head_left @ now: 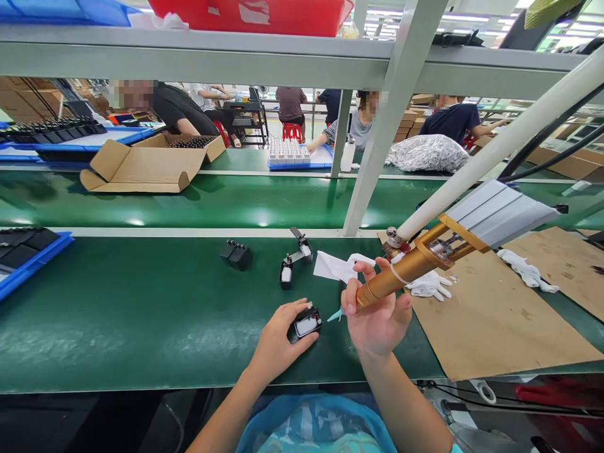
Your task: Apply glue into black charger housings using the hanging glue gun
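On the green bench, my left hand [284,333] grips a small black case [307,323] with a white block inside. My right hand [377,311] is wrapped round a gold cylindrical dispenser [391,283] fixed to a white arm. The dispenser's pale blue nozzle [335,315] points left and ends just right of the case, apart from it. Beyond my hands stand opened black cases [285,274] with white insides. Further left sits a pair of closed black cases [236,255]. A white sheet of paper [330,266] lies behind my right hand.
At the far left is a blue tray [35,267] of black parts. Cardboard [500,314] covers the right of the bench, with white gloves [429,286] on it. A slanted metal post [372,145] rises behind. Co-workers sit across the green conveyor [264,204].
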`<state>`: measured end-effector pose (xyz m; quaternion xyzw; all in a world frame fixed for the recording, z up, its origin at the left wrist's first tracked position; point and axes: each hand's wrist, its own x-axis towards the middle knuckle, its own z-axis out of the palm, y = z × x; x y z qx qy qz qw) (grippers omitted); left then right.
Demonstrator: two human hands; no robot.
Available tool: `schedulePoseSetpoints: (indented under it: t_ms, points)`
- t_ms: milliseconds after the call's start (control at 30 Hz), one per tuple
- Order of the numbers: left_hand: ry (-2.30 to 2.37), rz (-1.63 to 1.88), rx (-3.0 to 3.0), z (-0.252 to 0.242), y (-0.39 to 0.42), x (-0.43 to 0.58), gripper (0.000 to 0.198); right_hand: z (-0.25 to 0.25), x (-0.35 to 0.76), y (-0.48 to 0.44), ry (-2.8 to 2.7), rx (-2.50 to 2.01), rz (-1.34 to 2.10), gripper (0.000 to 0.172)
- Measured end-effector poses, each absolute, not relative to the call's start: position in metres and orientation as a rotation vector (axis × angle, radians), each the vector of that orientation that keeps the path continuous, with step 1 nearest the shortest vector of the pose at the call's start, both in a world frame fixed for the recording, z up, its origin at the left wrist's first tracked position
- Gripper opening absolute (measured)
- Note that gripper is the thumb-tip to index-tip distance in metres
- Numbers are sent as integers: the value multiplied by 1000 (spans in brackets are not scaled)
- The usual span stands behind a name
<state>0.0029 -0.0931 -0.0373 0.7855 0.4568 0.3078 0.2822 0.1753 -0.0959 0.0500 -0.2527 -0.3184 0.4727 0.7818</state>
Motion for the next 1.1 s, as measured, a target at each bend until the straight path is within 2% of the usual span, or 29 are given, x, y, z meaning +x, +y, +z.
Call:
schedulePoseSetpoints:
  t_ms: [100,300,433,600,700,900,1100]
  points:
    - [1267,813,2076,-31,-91,9,44,48,182,-96,-679,-540,1018,41]
    - [1310,835,2020,-29,-87,27,29,45,192,-96,-693,-590,993,43]
    - [1315,868,2067,-34,-85,32,28,42,195,-95,-688,-590,990,43]
    - [1210,923,2127,-39,-83,31,30,40,196,-95,-689,-548,992,40]
    - [1155,834,2239,-29,-84,26,35,39,198,-95,-689,-536,988,39]
    - [1073,572,2457,-9,-94,13,57,39,200,-93,-694,-479,999,35]
    - [1092,657,2510,-23,-92,13,51,36,203,-92,-709,-480,987,34]
